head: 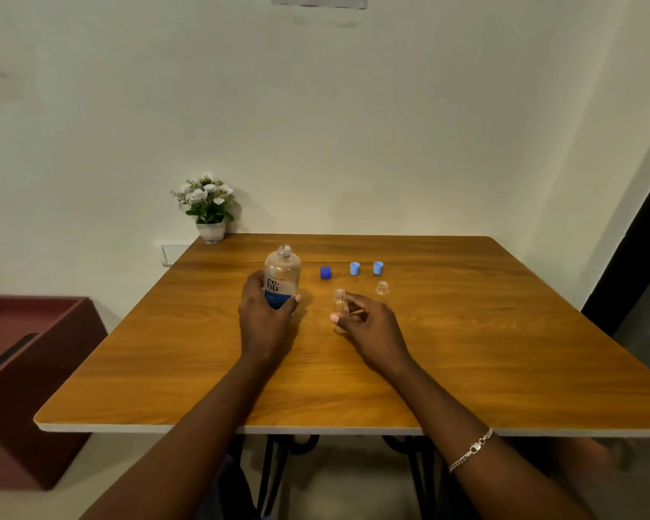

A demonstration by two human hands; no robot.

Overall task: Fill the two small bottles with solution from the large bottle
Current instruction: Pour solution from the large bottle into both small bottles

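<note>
The large clear bottle [282, 275] with a blue and white label stands upright and uncapped on the wooden table [466, 350]. My left hand [265, 320] grips its lower half. My right hand [370, 326] holds one small clear bottle [340, 300], open at the top, between thumb and fingers. The second small bottle [382, 289] stands open just behind and to the right of that hand. A dark blue cap [326, 272] and two light blue caps [354, 268] [378, 268] sit in a row behind the bottles.
A small pot of white flowers [209, 208] stands at the table's far left corner against the wall. A dark red box [34, 369] sits on the floor to the left. The table's near edge runs across below my forearms.
</note>
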